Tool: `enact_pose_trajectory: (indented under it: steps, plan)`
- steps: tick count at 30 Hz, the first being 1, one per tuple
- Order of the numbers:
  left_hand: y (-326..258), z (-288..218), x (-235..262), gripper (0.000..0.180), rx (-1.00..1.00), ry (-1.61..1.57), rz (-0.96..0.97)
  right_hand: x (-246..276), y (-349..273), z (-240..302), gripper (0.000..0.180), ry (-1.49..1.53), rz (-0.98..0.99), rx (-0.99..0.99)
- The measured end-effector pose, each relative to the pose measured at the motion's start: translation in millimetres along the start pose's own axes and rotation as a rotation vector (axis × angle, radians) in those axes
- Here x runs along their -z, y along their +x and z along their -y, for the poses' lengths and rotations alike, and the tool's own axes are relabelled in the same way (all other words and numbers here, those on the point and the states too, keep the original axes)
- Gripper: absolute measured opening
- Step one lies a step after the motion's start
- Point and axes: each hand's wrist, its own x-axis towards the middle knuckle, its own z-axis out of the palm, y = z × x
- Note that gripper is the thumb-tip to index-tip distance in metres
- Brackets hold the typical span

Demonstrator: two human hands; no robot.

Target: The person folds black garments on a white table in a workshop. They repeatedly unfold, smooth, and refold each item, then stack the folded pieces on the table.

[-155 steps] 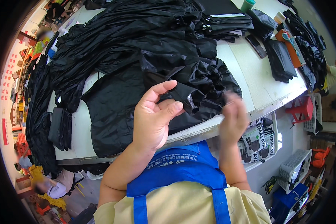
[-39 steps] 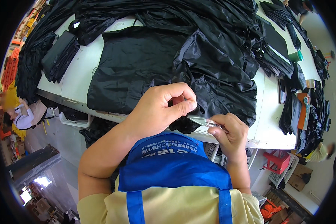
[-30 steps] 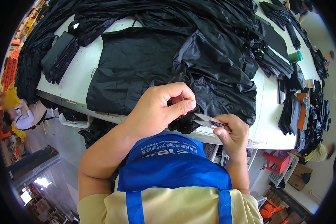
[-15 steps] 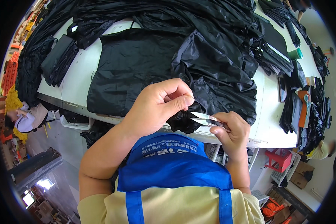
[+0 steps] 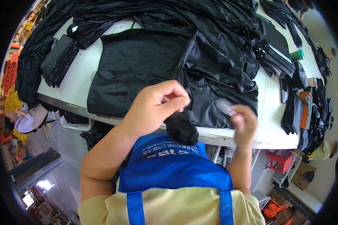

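Observation:
A black, shiny garment [image 5: 139,60] lies spread on the white table in front of me. My left hand [image 5: 159,107] is closed, thumb and forefinger pinched together at the garment's near edge. A bunched black sleeve end [image 5: 182,129] hangs just beneath those fingers, over the table edge; any thread in the pinch is too fine to see. Off to the right, my right hand [image 5: 244,122] is closed around small metal thread snips [image 5: 225,107]. Both hand and snips are smeared by motion, the blades pointing up and left over the garment, apart from my left hand.
Black garments [image 5: 221,18] heap along the far side. Folded black stacks [image 5: 60,60] lie left; more lie right, by a green thread cone [image 5: 297,54] and a phone-like dark slab [image 5: 283,90]. A red stool [image 5: 279,161] stands below right. Another person [image 5: 30,118] sits far left.
My right hand and the snips have moved right, away from my left fingers. My left hand has shifted slightly left, still pinched. The sleeve end hangs lower and rounder.

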Motion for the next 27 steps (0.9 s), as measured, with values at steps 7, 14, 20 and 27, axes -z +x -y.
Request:
enact_pose_trajectory:
  steps: [7, 14, 20, 27]
  plan:
    - [-70.3, 30.5, 79.7, 0.029, 0.405, 1.397, 0.357, 164.5, -32.8, -247.2, 0.04, -0.553, -0.684, -0.587]
    - [-35.6, 90.4, -1.8, 0.092, 0.09, 0.743, 0.121, 111.0, -38.0, -211.6, 0.044, -0.824, -0.456, -0.132]
    - [0.8, 121.2, -42.1, 0.048, 0.288, 0.606, 0.103, 12.9, -72.3, -111.9, 0.057, 0.218, 0.676, -0.565]
    - [-10.2, 129.3, -25.6, 0.019, 0.312, 0.037, -0.089, -11.6, -84.6, -53.5, 0.054, -0.033, 0.38, -0.292]
